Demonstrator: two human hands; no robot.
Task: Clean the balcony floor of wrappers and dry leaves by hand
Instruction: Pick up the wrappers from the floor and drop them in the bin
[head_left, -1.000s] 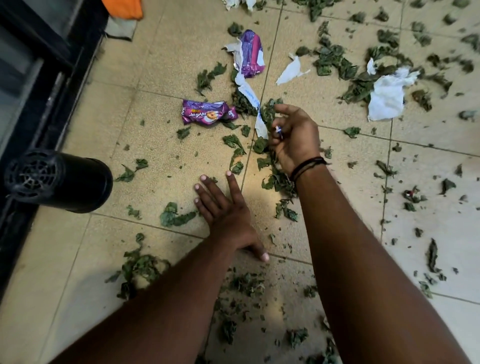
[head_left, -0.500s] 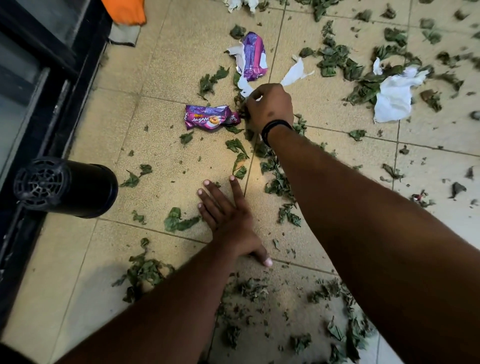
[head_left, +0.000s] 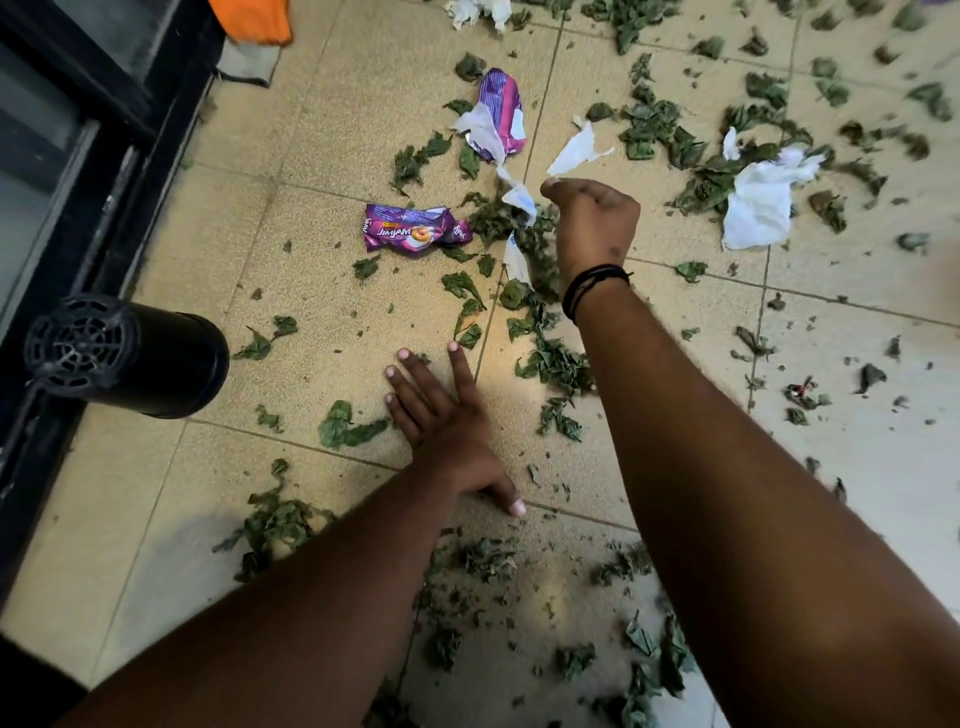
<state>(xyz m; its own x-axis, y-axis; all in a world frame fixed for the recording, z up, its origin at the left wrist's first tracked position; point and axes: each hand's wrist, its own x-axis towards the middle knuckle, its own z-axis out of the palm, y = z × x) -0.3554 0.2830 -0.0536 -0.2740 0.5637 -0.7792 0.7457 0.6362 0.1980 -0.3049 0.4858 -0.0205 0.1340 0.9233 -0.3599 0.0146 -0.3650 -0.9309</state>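
Two hands over a tiled balcony floor (head_left: 322, 156) with litter.

The left hand (head_left: 447, 415) lies flat on the tiles, fingers straight and spread. The right hand (head_left: 592, 223) is curled, pinching a thin white paper strip (head_left: 519, 200) that hangs at its 9 o'clock. A purple wrapper (head_left: 415, 234) reading "JimJam" lies further at 9 o'clock; a second purple wrapper (head_left: 501, 117) at 11 o'clock. Dry leaves (head_left: 654, 130) are scattered all around, and a white tissue (head_left: 758, 202) is at 3 o'clock.

JimJam wrapper (head_left: 415, 235) left of right hand (head_left: 592, 223); tissue (head_left: 761, 205) right.
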